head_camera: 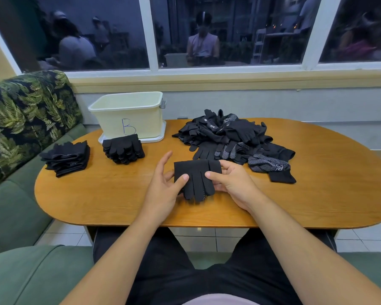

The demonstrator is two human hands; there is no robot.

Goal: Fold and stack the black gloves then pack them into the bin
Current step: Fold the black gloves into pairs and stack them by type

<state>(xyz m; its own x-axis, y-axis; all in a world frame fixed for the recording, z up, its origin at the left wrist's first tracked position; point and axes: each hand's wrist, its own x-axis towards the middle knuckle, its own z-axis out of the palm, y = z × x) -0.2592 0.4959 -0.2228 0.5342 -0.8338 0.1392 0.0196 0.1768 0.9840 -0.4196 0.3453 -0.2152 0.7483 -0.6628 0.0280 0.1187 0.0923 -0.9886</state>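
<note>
Gloves [197, 178], folded, at frame centre, pinched by left hand [163, 186] and right hand [231, 183], thumbs on top, above the table [110, 194].

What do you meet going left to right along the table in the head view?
Folded glove stack at the left edge → second glove stack → left hand → held glove → right hand → dotted glove lying rightmost. The bin and the loose pile overlap these, so they are left out.
</note>
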